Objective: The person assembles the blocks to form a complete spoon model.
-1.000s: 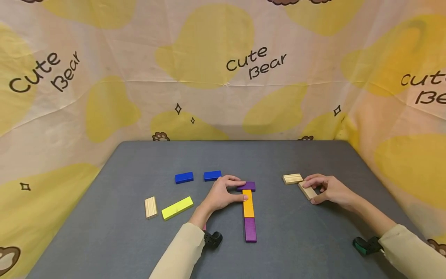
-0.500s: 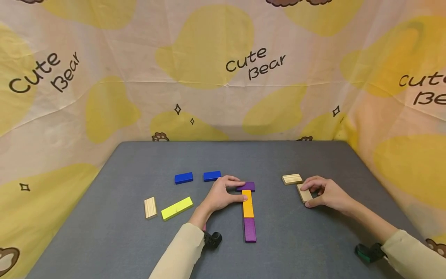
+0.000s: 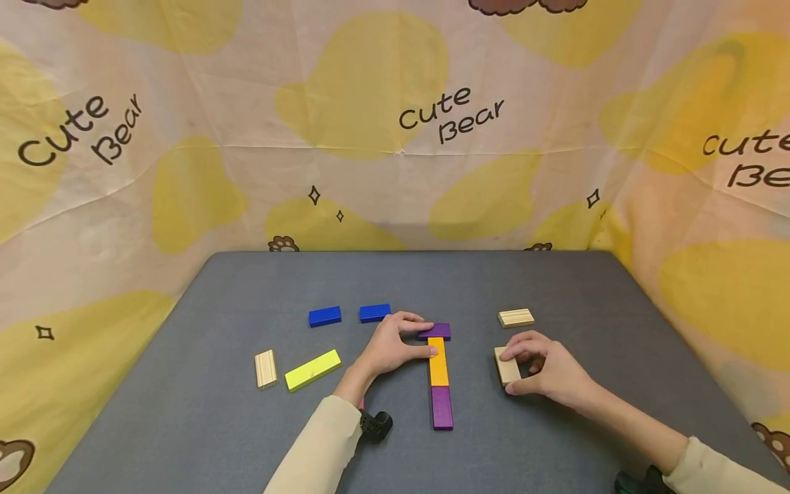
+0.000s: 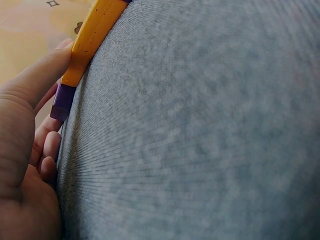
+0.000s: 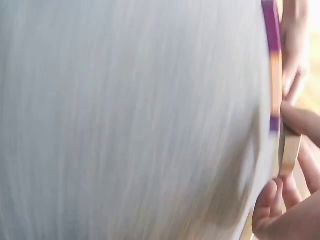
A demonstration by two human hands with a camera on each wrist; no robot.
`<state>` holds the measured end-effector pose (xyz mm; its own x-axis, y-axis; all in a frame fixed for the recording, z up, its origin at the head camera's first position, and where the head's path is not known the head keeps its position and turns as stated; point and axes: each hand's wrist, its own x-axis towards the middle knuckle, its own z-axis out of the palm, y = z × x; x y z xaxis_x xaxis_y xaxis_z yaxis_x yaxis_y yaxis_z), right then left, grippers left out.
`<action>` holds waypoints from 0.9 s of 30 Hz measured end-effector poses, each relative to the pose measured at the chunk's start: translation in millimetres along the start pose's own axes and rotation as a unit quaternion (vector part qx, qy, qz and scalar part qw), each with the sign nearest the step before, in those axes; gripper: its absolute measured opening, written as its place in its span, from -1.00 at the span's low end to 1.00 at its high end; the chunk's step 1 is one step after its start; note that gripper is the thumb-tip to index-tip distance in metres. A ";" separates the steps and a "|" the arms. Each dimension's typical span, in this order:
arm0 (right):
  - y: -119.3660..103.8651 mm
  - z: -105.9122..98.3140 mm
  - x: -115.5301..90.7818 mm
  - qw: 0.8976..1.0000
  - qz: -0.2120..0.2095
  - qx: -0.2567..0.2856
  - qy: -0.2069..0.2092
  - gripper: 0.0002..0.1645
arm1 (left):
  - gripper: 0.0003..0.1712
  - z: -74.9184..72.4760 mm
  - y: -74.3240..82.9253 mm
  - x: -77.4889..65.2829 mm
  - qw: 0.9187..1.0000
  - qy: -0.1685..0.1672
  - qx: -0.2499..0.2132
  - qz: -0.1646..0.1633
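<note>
Here we log the right hand (image 3: 553, 370) pinching a wooden block (image 3: 506, 369) by its ends, right of the orange block (image 3: 439, 369) touched by the relaxed left hand (image 3: 387, 347); we judge the wood light, stiff, best held so.

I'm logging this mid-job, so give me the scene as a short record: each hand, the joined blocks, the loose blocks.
left hand: touching orange block and far purple block
right hand: holding a plain wooden block, apart from the T
T shape: far purple block crosswise, then orange block, then near purple block
loose, left: left blue block, right blue block, yellow block, second wooden block
loose, right: third wooden block
</note>
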<state>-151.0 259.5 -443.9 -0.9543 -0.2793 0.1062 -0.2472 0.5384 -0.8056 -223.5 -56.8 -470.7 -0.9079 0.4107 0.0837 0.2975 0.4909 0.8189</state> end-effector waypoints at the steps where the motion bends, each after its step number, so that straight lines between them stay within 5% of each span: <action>1: -6.3 6.6 -3.0 1.000 -0.001 0.002 0.002 -0.47 | -0.42 0.1 -0.1 -0.1 1.000 0.001 0.000 0.000; 11: -58.7 62.4 -42.7 0.999 -0.049 0.006 -0.011 -0.45 | -0.42 0.5 -0.1 0.5 1.000 0.004 0.004 0.006; 19: -66.1 79.0 -57.0 0.995 -0.037 0.032 -0.083 -0.51 | -0.43 -0.8 0.4 1.0 1.000 0.003 0.009 0.012; 27: -64.1 90.3 -62.3 0.993 -0.048 0.033 -0.101 -0.54 | -0.43 -0.9 -0.4 0.8 1.000 0.002 0.007 0.012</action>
<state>-60.6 170.6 -451.5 -0.8717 -0.4849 0.0704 -0.3176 0.4496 -0.8348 -224.6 -57.2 -470.4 -0.9011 0.4205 0.1055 0.3240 0.4913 0.8085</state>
